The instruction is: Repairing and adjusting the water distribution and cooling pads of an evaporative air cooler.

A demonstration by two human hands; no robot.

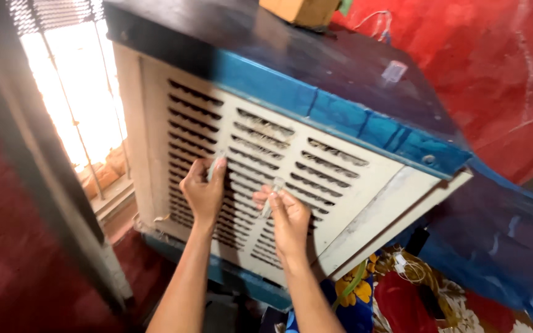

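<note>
A large air cooler with a dark blue top stands in front of me. Its cream louvred side panel faces me, its lower right edge standing slightly away from the body. My left hand presses against the slats left of the panel's middle, pinching a small pale piece between thumb and fingers. My right hand is beside it on the slats, fingers closed around a thin light-coloured piece that sticks up from the grip. What these small pieces are is too blurred to tell.
A bright barred window with a brick sill lies to the left. Red walls are behind and right. A cardboard box sits on the cooler top. Flowered cloth and white wires lie at the lower right.
</note>
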